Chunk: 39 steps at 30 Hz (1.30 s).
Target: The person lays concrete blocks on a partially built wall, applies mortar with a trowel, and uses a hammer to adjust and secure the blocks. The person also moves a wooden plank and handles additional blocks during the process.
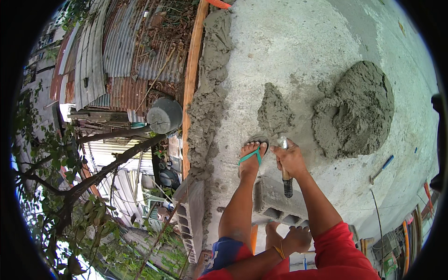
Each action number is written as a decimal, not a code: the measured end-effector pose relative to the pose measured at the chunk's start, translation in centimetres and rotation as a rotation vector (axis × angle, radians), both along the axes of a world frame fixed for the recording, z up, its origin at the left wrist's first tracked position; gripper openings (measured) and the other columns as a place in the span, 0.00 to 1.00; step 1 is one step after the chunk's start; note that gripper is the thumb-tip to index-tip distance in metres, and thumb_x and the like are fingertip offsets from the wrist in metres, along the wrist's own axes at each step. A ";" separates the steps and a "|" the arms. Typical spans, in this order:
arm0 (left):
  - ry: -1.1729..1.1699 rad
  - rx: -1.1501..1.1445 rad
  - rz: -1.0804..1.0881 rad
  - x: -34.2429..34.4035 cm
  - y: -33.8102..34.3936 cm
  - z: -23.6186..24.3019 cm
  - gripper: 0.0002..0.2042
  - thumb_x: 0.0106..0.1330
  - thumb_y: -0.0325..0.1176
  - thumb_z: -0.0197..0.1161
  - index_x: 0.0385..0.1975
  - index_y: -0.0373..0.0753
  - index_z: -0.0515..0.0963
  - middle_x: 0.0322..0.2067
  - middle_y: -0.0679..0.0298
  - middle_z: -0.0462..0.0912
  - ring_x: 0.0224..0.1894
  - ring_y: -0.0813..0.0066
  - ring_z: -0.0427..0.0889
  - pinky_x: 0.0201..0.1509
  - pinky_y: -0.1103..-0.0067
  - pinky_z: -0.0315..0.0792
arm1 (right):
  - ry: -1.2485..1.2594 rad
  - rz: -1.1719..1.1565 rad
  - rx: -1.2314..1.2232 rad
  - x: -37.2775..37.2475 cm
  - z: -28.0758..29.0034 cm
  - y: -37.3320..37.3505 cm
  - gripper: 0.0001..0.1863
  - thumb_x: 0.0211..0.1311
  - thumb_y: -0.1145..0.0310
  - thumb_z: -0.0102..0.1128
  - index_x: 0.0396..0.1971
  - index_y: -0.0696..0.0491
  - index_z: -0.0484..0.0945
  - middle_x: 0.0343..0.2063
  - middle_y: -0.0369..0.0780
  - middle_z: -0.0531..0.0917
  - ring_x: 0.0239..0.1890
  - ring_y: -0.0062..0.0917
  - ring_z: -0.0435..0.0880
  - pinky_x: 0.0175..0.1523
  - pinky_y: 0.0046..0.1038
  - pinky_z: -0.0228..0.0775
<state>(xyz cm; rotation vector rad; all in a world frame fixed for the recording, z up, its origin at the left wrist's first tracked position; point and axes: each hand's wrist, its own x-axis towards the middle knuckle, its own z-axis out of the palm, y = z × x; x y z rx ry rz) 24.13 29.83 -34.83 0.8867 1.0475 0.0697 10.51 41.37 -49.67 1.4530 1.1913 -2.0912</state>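
My right hand (pixel 291 158) is closed round a trowel (pixel 286 186), its dark grip end pointing back toward me. The trowel's blade is hidden under a pointed heap of wet grey mortar (pixel 275 109), just beyond my sandalled foot (pixel 252 156). To the right lies a large mound of mortar (pixel 357 109) with a hollow scooped in its near-left side. My left hand (pixel 297 239) hangs low by my leg, fingers curled, nothing visible in them. Close to it stands a hollow concrete block (pixel 277 198).
A strip of mortar (pixel 210 93) runs along a wooden board (pixel 192 84) at the slab's left edge. Beyond the edge are a bucket (pixel 164 115), tree branches and corrugated roofs (pixel 121 51) below. More hollow blocks (pixel 191 219) stand at near left. A blue-handled tool (pixel 382 168) lies right.
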 end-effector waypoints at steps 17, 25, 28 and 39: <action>-0.111 0.131 0.282 -3.4 0.4 -0.2 0.23 0.71 0.43 0.57 0.59 0.34 0.76 0.57 0.52 0.81 0.60 0.56 0.81 0.62 0.56 0.74 | 0.359 -0.420 -1.312 -20.7 -9.1 -13.5 0.30 0.71 0.38 0.57 0.52 0.52 0.81 0.18 0.34 0.79 0.15 0.26 0.77 0.24 0.34 0.75; -0.079 0.139 0.278 -2.7 1.1 -0.4 0.23 0.70 0.43 0.58 0.59 0.34 0.76 0.57 0.52 0.81 0.60 0.56 0.81 0.62 0.56 0.74 | 0.380 -0.030 -0.904 -15.2 -3.0 -9.7 0.32 0.74 0.34 0.50 0.52 0.50 0.74 0.19 0.36 0.76 0.17 0.25 0.76 0.21 0.34 0.71; -0.068 0.138 0.273 -2.6 1.2 -0.5 0.23 0.70 0.43 0.58 0.59 0.34 0.76 0.57 0.52 0.81 0.60 0.56 0.81 0.61 0.55 0.74 | 0.024 0.105 -0.443 -18.7 -2.1 -9.9 0.32 0.75 0.35 0.50 0.52 0.53 0.71 0.19 0.37 0.75 0.17 0.25 0.75 0.23 0.35 0.73; -0.047 0.148 0.259 -2.4 0.8 0.7 0.23 0.70 0.44 0.58 0.58 0.34 0.77 0.57 0.51 0.80 0.61 0.56 0.80 0.61 0.55 0.74 | -0.011 -0.126 -0.523 -10.8 -0.9 -9.5 0.31 0.77 0.34 0.44 0.41 0.52 0.73 0.15 0.35 0.73 0.13 0.25 0.72 0.21 0.30 0.70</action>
